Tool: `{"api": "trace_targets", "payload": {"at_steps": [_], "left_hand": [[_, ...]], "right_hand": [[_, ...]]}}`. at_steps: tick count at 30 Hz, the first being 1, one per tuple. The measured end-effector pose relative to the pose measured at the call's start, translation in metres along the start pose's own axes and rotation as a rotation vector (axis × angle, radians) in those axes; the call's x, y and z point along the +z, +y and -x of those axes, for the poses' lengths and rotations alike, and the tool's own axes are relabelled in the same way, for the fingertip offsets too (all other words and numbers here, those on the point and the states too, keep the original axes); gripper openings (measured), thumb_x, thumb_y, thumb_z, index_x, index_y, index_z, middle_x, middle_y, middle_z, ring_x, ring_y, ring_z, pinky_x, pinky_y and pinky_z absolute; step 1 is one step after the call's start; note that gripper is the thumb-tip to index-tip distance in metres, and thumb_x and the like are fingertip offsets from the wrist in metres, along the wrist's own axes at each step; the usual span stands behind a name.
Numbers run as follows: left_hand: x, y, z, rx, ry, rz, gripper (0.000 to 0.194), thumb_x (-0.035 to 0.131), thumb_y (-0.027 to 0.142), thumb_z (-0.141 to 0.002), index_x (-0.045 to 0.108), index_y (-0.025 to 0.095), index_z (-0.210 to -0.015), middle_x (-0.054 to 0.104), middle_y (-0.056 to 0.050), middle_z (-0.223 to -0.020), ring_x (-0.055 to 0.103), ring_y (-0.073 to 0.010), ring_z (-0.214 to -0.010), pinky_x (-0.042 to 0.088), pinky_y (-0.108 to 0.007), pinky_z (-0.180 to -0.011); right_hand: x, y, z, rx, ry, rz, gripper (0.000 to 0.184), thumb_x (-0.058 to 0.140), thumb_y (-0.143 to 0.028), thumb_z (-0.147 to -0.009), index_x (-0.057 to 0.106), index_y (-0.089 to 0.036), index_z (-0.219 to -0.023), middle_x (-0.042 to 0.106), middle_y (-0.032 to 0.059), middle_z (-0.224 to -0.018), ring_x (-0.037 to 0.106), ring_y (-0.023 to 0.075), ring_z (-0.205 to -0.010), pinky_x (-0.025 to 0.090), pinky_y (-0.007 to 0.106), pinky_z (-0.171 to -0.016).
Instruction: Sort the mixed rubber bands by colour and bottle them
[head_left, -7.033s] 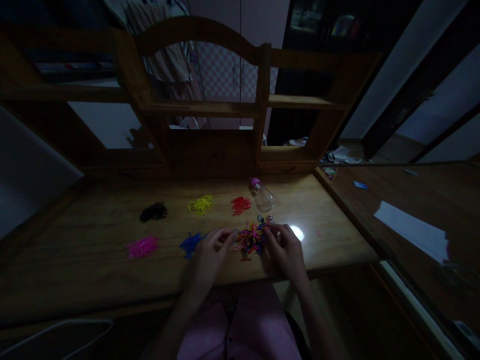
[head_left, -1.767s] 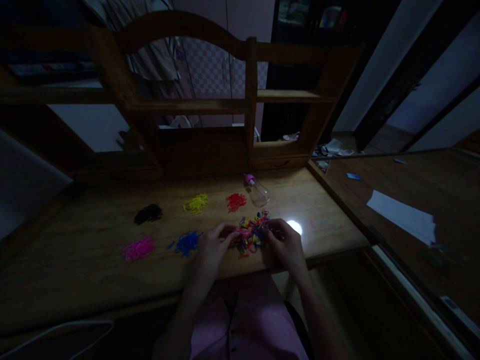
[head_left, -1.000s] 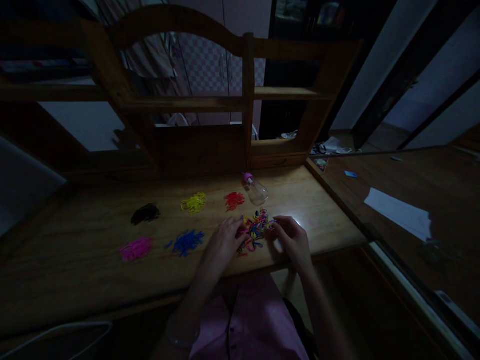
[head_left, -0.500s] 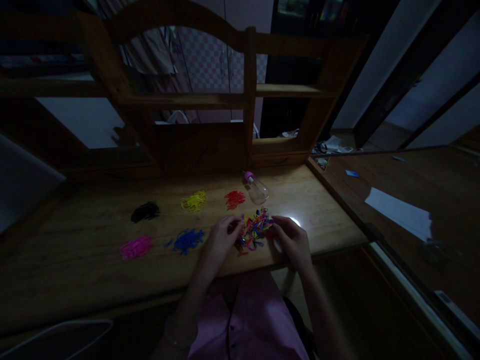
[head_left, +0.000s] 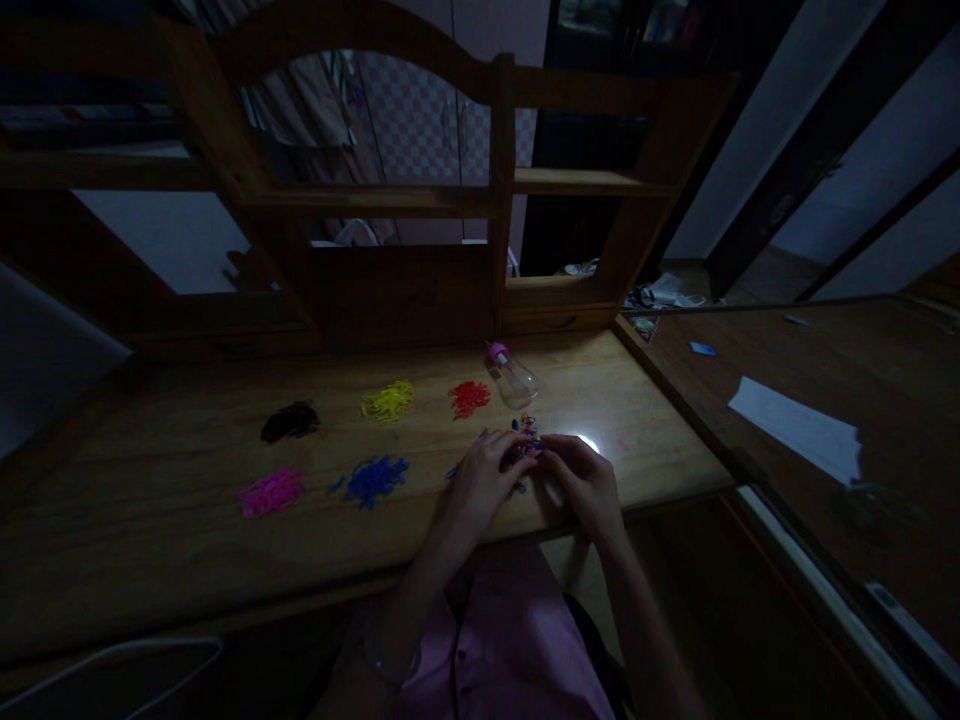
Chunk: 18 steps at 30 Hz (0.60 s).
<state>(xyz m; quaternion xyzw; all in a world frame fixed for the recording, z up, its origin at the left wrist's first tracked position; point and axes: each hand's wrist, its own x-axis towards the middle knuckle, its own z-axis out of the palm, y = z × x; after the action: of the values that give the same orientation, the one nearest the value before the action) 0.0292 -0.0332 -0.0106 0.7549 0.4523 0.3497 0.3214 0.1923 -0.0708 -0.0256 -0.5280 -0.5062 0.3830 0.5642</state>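
A mixed pile of small, thin coloured pieces that look like rubber bands (head_left: 529, 428) lies on the wooden desk, partly covered by my hands. My left hand (head_left: 484, 470) reaches over the pile from the left, its fingers curled and closed; what they pinch is hidden. Close beside its fingertips, my right hand (head_left: 586, 475) is closed in a pinch on rubber bands at the pile's right side. Sorted heaps lie to the left: red bands (head_left: 470, 399), yellow bands (head_left: 388, 401), blue bands (head_left: 375, 481), black bands (head_left: 289, 422) and pink bands (head_left: 271, 493).
A clear bottle (head_left: 517, 385) with a pink top lies behind the mixed pile. A wooden shelf unit (head_left: 375, 203) rises along the desk's back edge. White paper (head_left: 799, 428) rests on the lower brown surface to the right.
My left hand has moved right, from the pile's left edge to over it, and its fingertips are now close to my right hand. My right hand has barely moved.
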Motion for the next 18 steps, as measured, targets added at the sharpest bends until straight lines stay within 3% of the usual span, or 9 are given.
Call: {"api": "trace_targets", "payload": {"at_steps": [6,12,18], "left_hand": [[0.0053,0.0049,-0.0073,0.048,-0.073,0.014,0.034,0.06,0.015,-0.085,0.064,0.027,-0.116,0.07,-0.003,-0.114,0.064,-0.0206,-0.104,0.047,-0.035,-0.095],[0.0022,0.0061,-0.0073,0.067,-0.017,0.043,0.017,0.06,0.021,-0.087,0.071,0.025,-0.099,0.073,-0.002,-0.103,0.066,-0.0189,-0.098,0.049,-0.03,-0.089],[-0.0003,0.0093,-0.0075,0.064,0.021,0.021,0.012,0.061,0.023,-0.087,0.072,0.024,-0.09,0.072,-0.002,-0.093,0.066,-0.018,-0.089,0.048,-0.03,-0.084]], "right_hand": [[-0.0039,-0.0039,0.0,0.032,-0.019,-0.055,0.028,0.067,-0.04,-0.084,0.069,-0.02,-0.103,0.073,0.0069,-0.099,0.07,0.0229,-0.092,0.056,0.039,-0.086],[-0.0079,-0.0038,-0.0002,0.068,-0.025,-0.063,0.028,0.071,-0.04,-0.081,0.071,-0.02,-0.1,0.074,0.0067,-0.1,0.069,0.0232,-0.094,0.055,0.04,-0.089],[-0.0082,-0.003,-0.0004,0.077,-0.028,-0.071,0.031,0.072,-0.042,-0.079,0.071,-0.02,-0.102,0.074,0.007,-0.102,0.069,0.0236,-0.095,0.056,0.04,-0.089]]}}
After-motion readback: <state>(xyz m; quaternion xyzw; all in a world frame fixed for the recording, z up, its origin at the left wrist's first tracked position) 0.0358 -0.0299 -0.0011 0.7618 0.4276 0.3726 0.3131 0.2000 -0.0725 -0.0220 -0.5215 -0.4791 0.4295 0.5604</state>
